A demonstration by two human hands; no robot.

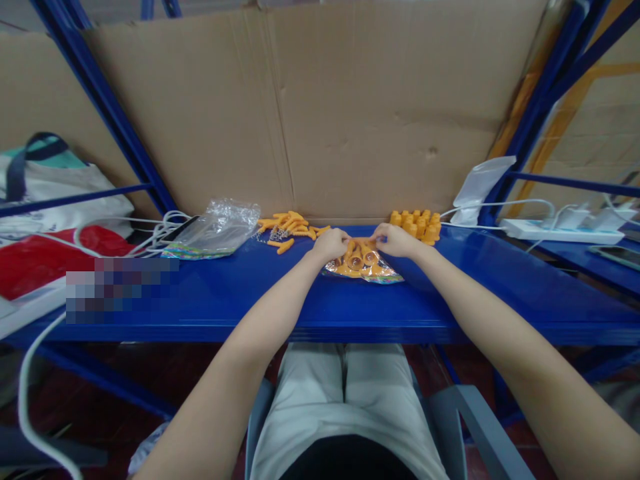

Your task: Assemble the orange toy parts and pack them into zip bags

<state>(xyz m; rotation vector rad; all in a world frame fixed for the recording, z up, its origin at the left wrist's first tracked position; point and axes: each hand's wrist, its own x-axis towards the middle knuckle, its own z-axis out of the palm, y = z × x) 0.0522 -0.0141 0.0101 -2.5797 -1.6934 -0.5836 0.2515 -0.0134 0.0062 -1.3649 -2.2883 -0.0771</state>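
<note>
A clear plastic bag (383,272) with a colourful printed edge lies on the blue table in front of me, its printed edge towards me. Orange plastic parts, some round and hollow, show through it. My left hand (331,245) pinches the bag's far left corner. At the far right corner, my right hand (397,240) grips it the same way, fingers closed. Left of my hands is a loose pile of slim orange pieces (295,223) with thin metal chains among them. Behind my right hand stand several orange cup-like parts (417,223) grouped together.
Flat clear bags (217,230) lie at the left of the blue table (240,293). White cables and a red item (95,247) are farther left. A power strip (560,230) and a phone (617,255) lie at the right. A cardboard sheet (350,107) closes the back.
</note>
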